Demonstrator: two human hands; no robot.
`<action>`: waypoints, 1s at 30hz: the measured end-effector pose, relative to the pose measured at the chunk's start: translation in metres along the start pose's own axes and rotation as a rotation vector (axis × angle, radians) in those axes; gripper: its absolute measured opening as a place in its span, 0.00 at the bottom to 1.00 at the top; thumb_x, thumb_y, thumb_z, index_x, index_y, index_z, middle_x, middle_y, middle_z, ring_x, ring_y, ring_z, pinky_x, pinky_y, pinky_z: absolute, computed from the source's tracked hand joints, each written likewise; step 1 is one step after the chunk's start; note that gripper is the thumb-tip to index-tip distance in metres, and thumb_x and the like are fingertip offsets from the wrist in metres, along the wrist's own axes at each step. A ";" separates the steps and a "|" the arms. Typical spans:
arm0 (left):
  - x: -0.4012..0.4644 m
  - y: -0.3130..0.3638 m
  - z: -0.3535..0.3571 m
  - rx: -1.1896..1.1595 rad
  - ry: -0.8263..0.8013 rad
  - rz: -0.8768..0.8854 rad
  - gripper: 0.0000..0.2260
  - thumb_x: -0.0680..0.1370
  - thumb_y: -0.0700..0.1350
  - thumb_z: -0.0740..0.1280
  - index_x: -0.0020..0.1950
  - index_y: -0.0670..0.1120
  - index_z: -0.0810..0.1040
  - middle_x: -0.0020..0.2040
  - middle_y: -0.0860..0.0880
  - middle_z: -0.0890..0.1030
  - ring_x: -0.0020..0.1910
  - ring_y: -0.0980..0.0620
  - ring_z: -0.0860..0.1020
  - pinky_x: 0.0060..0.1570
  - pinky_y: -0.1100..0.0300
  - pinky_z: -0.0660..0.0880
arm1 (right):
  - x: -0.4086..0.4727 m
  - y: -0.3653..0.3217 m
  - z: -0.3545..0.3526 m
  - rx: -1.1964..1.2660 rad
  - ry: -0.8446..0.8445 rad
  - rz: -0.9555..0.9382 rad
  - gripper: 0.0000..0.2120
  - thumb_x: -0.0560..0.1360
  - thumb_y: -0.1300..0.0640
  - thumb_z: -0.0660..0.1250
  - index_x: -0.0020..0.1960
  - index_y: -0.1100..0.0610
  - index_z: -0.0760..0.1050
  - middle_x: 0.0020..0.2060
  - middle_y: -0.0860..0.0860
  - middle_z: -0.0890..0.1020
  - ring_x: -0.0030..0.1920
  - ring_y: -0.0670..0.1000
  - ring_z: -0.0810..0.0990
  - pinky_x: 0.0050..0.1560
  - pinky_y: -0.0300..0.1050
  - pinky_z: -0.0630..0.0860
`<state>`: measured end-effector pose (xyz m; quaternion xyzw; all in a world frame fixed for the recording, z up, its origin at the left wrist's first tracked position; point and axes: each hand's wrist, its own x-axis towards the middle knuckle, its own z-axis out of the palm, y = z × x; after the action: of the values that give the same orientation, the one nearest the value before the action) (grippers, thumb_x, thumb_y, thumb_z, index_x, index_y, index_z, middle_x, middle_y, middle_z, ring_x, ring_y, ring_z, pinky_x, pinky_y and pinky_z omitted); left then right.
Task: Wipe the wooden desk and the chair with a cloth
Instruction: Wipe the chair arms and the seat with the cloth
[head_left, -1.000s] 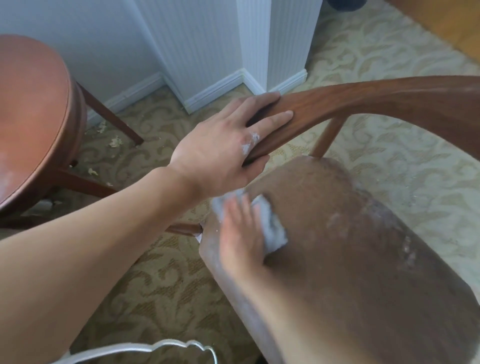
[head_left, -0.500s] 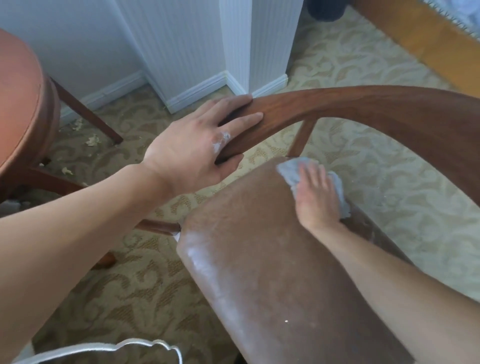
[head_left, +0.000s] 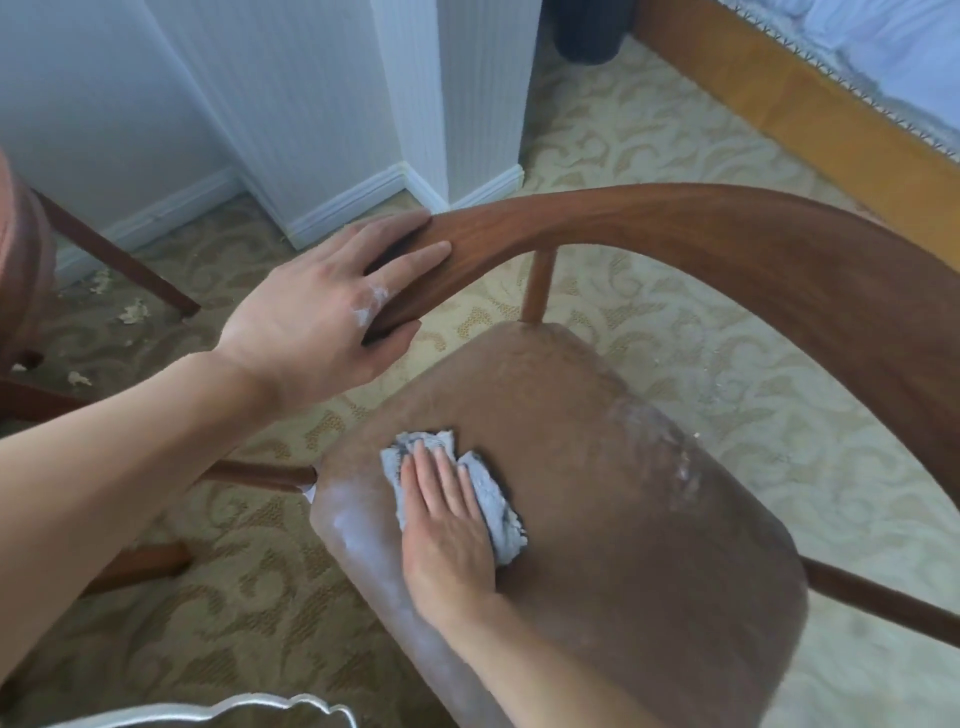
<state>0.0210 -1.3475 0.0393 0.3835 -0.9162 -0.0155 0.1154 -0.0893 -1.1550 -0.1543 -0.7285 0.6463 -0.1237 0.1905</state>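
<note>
The chair has a brown leather seat (head_left: 623, 509) and a curved wooden back rail (head_left: 675, 234). My left hand (head_left: 322, 322) grips the left end of that rail, with white specks on one finger. My right hand (head_left: 447, 525) lies flat on a crumpled light blue-grey cloth (head_left: 493, 493) and presses it onto the seat's left part. A whitish dusty streak (head_left: 670, 457) marks the seat's right side, and the seat's left edge looks pale. The wooden desk's rounded edge (head_left: 21, 260) shows at the far left.
Patterned beige carpet (head_left: 701, 364) covers the floor, with small crumbs (head_left: 132, 312) near the desk leg (head_left: 119, 260). A white wall corner with baseboard (head_left: 415, 176) stands behind. A wooden bed frame (head_left: 800, 104) runs along the top right. A dark bin (head_left: 587, 31) sits at the top.
My right hand has slid the cloth from the seat's near-left corner to the far edge by the spindle, then back toward the left middle. My left hand has stayed on the rail.
</note>
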 end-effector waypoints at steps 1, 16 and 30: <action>0.000 -0.001 0.002 0.011 0.011 0.018 0.26 0.81 0.54 0.64 0.78 0.49 0.67 0.78 0.45 0.66 0.73 0.43 0.68 0.66 0.45 0.73 | 0.002 0.005 -0.002 -0.017 -0.010 -0.024 0.32 0.79 0.59 0.50 0.82 0.58 0.52 0.82 0.53 0.56 0.82 0.54 0.52 0.80 0.53 0.50; 0.002 -0.004 0.005 0.057 0.049 0.186 0.26 0.82 0.46 0.63 0.77 0.36 0.66 0.79 0.42 0.64 0.79 0.46 0.64 0.77 0.50 0.62 | 0.045 0.203 -0.109 -0.171 0.010 0.485 0.28 0.84 0.57 0.51 0.82 0.61 0.49 0.81 0.56 0.57 0.81 0.55 0.51 0.80 0.55 0.53; 0.003 0.000 0.009 0.032 0.050 0.174 0.27 0.81 0.47 0.64 0.77 0.37 0.67 0.79 0.45 0.65 0.78 0.46 0.66 0.74 0.44 0.68 | 0.005 -0.019 0.006 0.049 -0.041 -0.121 0.29 0.79 0.54 0.53 0.80 0.54 0.59 0.80 0.50 0.62 0.81 0.53 0.54 0.80 0.54 0.55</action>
<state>0.0171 -1.3504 0.0313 0.3044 -0.9430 0.0188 0.1329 -0.0688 -1.1572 -0.1520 -0.7639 0.5936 -0.1358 0.2138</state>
